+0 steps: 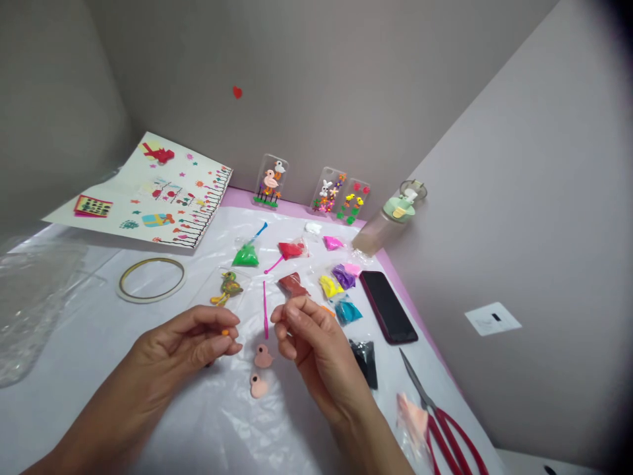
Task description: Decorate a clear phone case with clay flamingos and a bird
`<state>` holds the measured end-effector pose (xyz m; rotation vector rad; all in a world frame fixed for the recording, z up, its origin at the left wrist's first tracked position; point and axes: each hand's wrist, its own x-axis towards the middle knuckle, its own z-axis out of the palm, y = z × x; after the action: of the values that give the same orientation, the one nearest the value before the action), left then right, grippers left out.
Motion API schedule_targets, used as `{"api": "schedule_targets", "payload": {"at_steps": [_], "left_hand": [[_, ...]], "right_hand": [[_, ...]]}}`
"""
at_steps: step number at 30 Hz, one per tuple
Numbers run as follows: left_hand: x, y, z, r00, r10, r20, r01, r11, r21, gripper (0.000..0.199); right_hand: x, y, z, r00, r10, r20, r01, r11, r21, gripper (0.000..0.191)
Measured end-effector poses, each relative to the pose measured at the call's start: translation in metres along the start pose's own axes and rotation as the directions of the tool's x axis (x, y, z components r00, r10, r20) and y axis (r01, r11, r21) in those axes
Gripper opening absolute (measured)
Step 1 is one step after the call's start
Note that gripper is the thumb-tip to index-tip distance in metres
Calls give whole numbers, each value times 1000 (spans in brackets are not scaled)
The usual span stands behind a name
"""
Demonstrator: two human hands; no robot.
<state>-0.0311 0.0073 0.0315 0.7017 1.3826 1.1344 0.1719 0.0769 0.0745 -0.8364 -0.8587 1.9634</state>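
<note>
1. Head view, left hand [202, 340]: extended from the lower left, palm inward, with the fingers slightly bent and the thumb nearly closed against them. A small, bright-orange lump of clay-like material [225, 332] is held between thumb and fingers.

2. Head view, right hand [314, 340]: raised opposite the left and apart from it, fingers curled, thumb and index fingertips drawn close together. Whether anything lies between these tips cannot be told.

3. Head view, work between the hands: two flat, pale-pink, bird-shaped pieces with dark round eyes, the upper bird [264, 357] just beyond the lower bird [258, 386], lie on a white plastic table cover [208, 429]. Beyond them lies a slender magenta plastic stick [266, 310]. Past the left fingers, a mottled green-and-brown duck figure [230, 288] with orange feet rests on a clear flat panel.

4. Head view, materials: small clear bags of coloured material are scattered beyond and beside the right hand, among them a green bag [246, 255], a red bag [291, 249], a purple bag [345, 277] and a black bag [366, 364].

5. Head view, surroundings: a dark phone with a maroon edge [389, 307] and red-handled metal scissors [445, 429] lie at right; a narrow white tape ring [143, 299] lies at left. Three clear decorated cases [270, 179] lean against the grey wall.
</note>
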Motion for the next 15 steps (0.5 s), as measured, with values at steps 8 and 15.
{"api": "schedule_targets", "payload": {"at_steps": [8,15], "left_hand": [[-1,6,2,993,109,52,-110,994,10,40],[-2,9,6,998,63,12,-63,998,-23,35]], "right_hand": [[0,2,1,1000,13,0,-13,1000,-17,32],[2,1,-2,1000,-15,-27,14,999,-44,26]]}}
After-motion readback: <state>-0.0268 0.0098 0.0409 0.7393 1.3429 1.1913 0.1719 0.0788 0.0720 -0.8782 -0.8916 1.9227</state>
